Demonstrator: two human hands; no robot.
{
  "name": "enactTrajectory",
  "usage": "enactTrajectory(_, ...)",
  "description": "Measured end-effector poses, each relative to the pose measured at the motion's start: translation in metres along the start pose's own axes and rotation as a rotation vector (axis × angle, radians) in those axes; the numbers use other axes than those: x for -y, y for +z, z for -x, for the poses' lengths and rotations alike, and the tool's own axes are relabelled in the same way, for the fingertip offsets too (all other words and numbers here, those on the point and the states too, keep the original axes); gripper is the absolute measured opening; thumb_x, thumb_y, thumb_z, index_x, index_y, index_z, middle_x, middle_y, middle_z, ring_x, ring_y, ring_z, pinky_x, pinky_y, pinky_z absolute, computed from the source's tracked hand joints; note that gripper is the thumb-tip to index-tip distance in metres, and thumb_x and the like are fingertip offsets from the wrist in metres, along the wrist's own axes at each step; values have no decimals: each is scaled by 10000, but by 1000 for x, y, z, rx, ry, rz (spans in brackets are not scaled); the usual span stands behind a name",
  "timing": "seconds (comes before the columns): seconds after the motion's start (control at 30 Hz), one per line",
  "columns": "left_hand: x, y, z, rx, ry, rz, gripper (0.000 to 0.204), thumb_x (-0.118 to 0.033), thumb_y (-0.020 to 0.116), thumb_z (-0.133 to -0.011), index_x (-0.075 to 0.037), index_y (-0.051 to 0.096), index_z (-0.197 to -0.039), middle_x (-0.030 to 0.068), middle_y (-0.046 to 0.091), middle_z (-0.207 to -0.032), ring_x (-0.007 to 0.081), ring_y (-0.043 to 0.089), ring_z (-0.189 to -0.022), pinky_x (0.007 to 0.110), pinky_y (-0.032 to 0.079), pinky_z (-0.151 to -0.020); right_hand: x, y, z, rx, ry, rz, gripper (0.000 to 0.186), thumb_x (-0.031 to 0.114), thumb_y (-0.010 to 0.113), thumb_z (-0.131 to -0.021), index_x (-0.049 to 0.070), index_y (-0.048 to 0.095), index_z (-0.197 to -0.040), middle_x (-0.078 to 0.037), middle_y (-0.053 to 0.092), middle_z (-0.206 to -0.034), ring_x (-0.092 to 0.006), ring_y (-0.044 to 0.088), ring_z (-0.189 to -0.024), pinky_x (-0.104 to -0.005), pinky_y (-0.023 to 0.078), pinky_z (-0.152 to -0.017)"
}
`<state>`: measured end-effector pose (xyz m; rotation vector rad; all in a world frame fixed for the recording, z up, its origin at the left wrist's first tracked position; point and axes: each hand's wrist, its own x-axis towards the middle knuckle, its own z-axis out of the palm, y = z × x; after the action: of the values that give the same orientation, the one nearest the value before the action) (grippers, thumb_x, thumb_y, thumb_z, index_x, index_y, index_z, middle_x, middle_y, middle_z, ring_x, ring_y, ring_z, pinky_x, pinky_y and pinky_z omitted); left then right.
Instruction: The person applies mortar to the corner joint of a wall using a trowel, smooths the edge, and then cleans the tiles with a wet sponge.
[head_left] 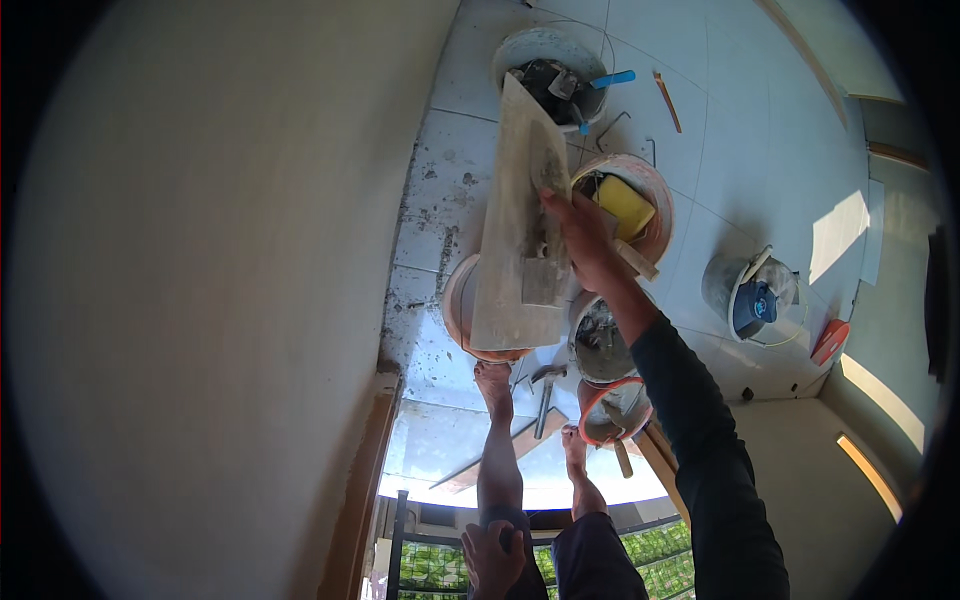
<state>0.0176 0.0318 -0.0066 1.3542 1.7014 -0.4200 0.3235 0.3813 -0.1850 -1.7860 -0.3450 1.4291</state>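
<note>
My right hand (588,240) grips the right edge of a long, flat plastering float (505,240), its broad face smeared with grey and coming to a point at the top. The fingers behind it are hidden. Under the float's lower end stands an orange-rimmed bucket (458,310), partly covered. Just right of the hand, a pinkish tub (660,190) holds a yellow sponge (622,208) and a tool whose wooden handle (637,260) sticks out. Low in the picture, my left hand (493,560) rests on my dark-trousered leg, fingers bent and apart, with no tool visible in it.
Pale tiles (690,130) are spattered along the plain left wall (220,250). A bucket with a blue-handled tool (612,79) stands far ahead. Near my bare feet are a hammer (543,405), a bucket of grey mix (603,345) and a red-rimmed bucket (590,432). Another bucket (722,285) stands right.
</note>
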Motion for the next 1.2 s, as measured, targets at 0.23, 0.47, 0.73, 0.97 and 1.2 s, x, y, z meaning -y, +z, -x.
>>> enactTrajectory(0.23, 14, 14, 7, -264, 81, 43, 221, -308, 684, -866, -156, 638, -1019, 237, 515, -1017, 477, 499, -995, 622, 416, -875, -55, 141, -105, -1, 513, -783, 288, 195, 553, -968, -4, 529, -1175, -143, 583, -1047, -285, 637, -876, -472, 562, -714)
enactTrajectory(0.47, 20, 9, 0, -43, -8, 133, 204, -294, 701, -859, -158, 649, -1002, 194, 536, -1025, 448, 528, -953, 600, 442, -832, -110, 165, -137, -134, 541, -905, 358, 172, 569, -973, 32, 495, -1293, -187, 560, -1193, -341, 599, -1089, -534, 572, -839)
enactTrajectory(0.73, -9, -21, -8, -68, -26, 22, 207, -315, 694, -859, -159, 650, -987, 196, 515, -1017, 448, 521, -982, 577, 459, -830, -67, 105, -72, 11, 278, -143, 312, 235, 600, -933, 2, 656, -1131, -186, 696, -992, -325, 698, -839, -400, 580, -763)
enactTrajectory(0.97, 3, 0, -7, -247, 156, -2, 194, -279, 706, -841, -151, 649, -976, 202, 496, -988, 445, 515, -972, 574, 466, -831, -105, -102, -32, -622, -13, 1504, 278, 155, 599, -851, 13, 657, -1083, -194, 670, -1141, -363, 554, -1222, -452, 492, -953)
enactTrajectory(1.2, -5, -10, -8, 0, 2, -6, 217, -318, 733, -794, -185, 655, -947, 172, 490, -998, 406, 519, -957, 526, 450, -790, -80, -149, -45, -66, 174, 1375, 432, 190, 671, -804, -2, 596, -1184, -209, 692, -1101, -440, 656, -1037, -497, 528, -904)
